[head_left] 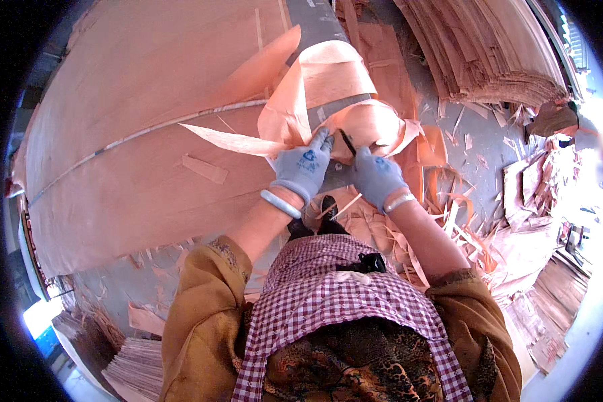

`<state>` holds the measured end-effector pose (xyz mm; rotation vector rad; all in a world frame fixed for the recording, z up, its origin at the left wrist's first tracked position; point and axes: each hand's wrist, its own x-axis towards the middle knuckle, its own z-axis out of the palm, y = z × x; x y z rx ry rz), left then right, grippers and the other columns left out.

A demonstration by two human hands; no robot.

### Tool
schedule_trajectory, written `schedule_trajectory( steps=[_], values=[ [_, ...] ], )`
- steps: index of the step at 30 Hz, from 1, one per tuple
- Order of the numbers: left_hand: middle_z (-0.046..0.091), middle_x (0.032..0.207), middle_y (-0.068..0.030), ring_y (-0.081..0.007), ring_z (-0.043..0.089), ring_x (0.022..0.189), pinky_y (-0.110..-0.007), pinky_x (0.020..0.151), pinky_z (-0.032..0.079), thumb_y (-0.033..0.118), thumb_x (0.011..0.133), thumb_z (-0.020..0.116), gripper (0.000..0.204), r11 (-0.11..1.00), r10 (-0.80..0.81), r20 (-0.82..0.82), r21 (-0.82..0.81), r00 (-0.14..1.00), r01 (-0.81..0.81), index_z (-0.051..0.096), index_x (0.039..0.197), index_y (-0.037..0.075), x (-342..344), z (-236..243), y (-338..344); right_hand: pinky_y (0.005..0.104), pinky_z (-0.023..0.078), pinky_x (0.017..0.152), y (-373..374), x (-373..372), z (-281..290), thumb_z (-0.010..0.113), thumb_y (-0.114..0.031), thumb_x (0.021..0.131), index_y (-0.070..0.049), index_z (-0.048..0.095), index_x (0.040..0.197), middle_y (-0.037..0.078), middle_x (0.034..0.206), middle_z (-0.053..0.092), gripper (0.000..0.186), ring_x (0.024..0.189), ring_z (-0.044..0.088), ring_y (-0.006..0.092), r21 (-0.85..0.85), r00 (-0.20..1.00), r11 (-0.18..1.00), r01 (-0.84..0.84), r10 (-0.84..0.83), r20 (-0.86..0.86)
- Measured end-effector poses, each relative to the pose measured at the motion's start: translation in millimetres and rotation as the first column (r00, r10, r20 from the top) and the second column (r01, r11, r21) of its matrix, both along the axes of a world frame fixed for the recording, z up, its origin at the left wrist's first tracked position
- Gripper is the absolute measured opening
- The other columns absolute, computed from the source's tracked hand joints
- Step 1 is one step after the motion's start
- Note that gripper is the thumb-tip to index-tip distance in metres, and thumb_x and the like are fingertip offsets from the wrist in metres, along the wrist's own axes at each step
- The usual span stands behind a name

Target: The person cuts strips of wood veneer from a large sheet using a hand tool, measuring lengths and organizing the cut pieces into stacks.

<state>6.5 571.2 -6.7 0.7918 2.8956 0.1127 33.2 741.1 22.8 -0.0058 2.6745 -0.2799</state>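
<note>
Wood sheet (365, 124) curls up at the big pile's (147, 194) edge. Left hand (303, 166) pinches it, fingers closed; right hand (376, 174) grips a black knife (347, 142), fingers curled. Scraps (146, 319) litter the gray floor (479, 127).

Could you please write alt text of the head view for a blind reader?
A pale-blue-gloved left hand touches curled, thin peach wood veneer, while the similarly gloved right hand holds a slim black tool; wide, flat brown veneer lies to the left.

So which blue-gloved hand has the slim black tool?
The right hand: the slim black tool juts from its grip; the left hand, at thin peach wood sheet, shows none.
</note>
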Motion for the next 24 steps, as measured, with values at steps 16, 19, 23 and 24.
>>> schedule_trajectory(
  steps=[16,19,23,24],
  values=[
    [0.050,0.132,0.0031,-0.0215,0.067,0.072,-0.040,0.060,0.053,0.013,0.084,0.046,0.040,0.999,-0.014,-0.036,-0.044,0.999,0.013,0.053,0.123,0.020,16.2,26.5,-2.1,0.0494,0.046,0.066,53.7,21.1,38.0,0.048,-0.029,0.090,-0.003,0.049,0.093,0.024,0.079,0.061,0.026,0.078,0.060,0.0423,-0.387,0.994,0.921,0.043,-0.078,-0.075],
    [0.053,0.127,0.0030,-0.0230,0.066,0.072,-0.042,0.058,0.053,0.012,0.083,0.047,0.039,0.997,0.010,0.021,-0.071,1.000,-0.008,0.054,0.121,0.020,17.0,24.0,4.4,0.0482,0.049,0.070,13.5,-18.8,23.8,0.049,-0.025,0.088,-0.003,0.051,0.095,0.024,0.083,0.063,0.024,0.081,0.063,0.0391,-0.187,0.996,0.981,-0.049,0.034,-0.085],
    [0.055,0.124,0.0018,-0.0247,0.066,0.073,-0.042,0.059,0.053,0.010,0.083,0.047,0.038,0.997,0.074,0.118,-0.003,0.990,-0.075,0.056,0.119,0.017,15.2,13.3,11.0,0.0487,0.050,0.069,7.4,-23.6,-11.8,0.048,-0.023,0.087,-0.002,0.050,0.095,0.024,0.083,0.064,0.023,0.080,0.063,0.0390,-0.111,0.990,0.991,-0.070,0.055,-0.128],
    [0.055,0.124,0.0013,-0.0245,0.066,0.075,-0.041,0.061,0.053,0.010,0.083,0.048,0.038,0.999,0.046,0.100,0.018,0.994,-0.048,0.056,0.119,0.016,16.7,15.1,10.6,0.0491,0.050,0.068,18.4,-8.2,-21.5,0.048,-0.022,0.087,-0.001,0.049,0.096,0.024,0.083,0.064,0.023,0.078,0.063,0.0395,-0.126,0.990,0.988,-0.083,0.068,-0.125]
  ],
)
